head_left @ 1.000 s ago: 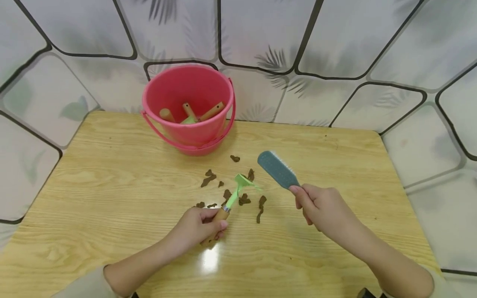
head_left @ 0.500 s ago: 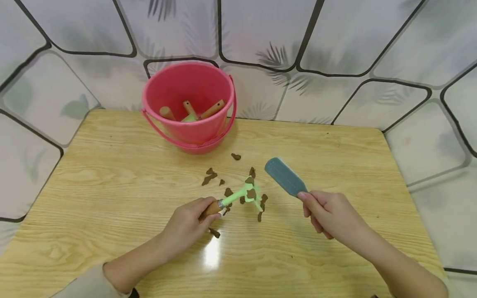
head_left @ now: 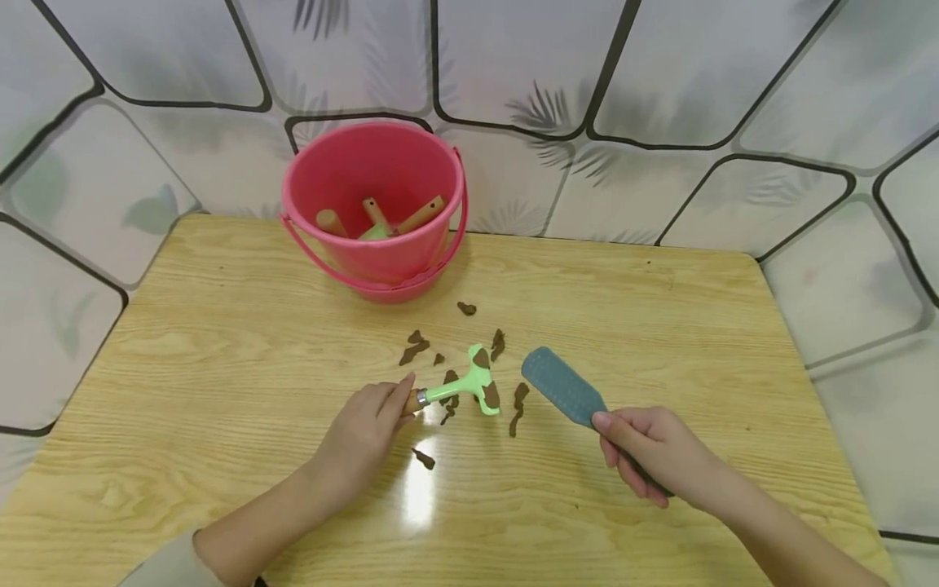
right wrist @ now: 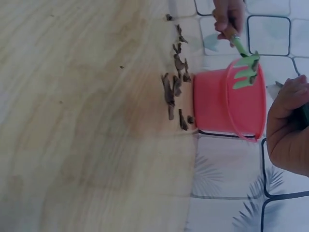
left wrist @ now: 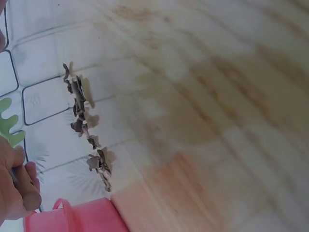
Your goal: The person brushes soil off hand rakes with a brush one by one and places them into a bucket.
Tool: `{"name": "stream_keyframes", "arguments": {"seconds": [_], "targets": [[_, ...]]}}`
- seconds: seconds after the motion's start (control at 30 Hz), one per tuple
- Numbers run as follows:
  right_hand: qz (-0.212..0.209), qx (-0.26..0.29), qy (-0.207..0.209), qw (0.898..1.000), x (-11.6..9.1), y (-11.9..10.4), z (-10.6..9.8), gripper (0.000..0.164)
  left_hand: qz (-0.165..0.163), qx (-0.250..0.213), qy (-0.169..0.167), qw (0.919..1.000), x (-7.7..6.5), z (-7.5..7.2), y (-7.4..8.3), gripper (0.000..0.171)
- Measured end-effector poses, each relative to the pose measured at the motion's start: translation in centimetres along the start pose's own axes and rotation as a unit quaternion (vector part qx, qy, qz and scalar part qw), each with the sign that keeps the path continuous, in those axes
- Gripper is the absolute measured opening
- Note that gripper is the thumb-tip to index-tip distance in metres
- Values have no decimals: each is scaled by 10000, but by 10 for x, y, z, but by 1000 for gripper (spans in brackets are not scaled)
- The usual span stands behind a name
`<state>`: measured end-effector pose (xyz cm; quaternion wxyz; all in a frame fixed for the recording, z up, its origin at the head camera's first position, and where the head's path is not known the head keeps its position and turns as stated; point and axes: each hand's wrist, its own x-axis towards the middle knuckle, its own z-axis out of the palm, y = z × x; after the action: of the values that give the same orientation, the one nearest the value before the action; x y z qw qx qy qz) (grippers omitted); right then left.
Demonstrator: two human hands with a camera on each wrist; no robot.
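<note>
My left hand (head_left: 363, 436) grips the wooden handle of a small green hand rake (head_left: 478, 383), held over the middle of the table. Two brown flakes lie across the rake's tines, which also show in the right wrist view. My right hand (head_left: 653, 452) holds a flat grey-blue brush (head_left: 563, 385) by its handle, its head angled toward the rake and apart from it. The bristles face away from the head camera. Several dark brown pieces (head_left: 519, 399) are scattered on the table around and below the rake.
A pink bucket (head_left: 381, 273) with a lowered handle stands at the back left, against a patterned wall (head_left: 660, 81). Several wooden-handled tools (head_left: 421, 216) rest inside it. The wooden table (head_left: 697, 326) meets the wall at the back.
The rake has turned so its tines point right, and it carries two brown flakes. My right hand with the brush has moved down and slightly right, its bristles turned from view.
</note>
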<state>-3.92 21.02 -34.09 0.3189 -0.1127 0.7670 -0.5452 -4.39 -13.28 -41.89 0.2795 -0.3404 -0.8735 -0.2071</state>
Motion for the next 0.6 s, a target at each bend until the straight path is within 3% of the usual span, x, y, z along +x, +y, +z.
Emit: {"name": "stream_keyframes", "arguments": {"seconds": [0.13,0.27,0.6], "targets": [[-275,672,-452,9963,0,11,2,43,167,515,61,9985,5,-3,1,41],[-545,1172,-571,9900,2,20,8,42,284,861,175,9957,12,-6,0,38],[-255,1776,-478,9826,9,30,35,49,673,1384,225,9878,26,-2,-6,30]]}}
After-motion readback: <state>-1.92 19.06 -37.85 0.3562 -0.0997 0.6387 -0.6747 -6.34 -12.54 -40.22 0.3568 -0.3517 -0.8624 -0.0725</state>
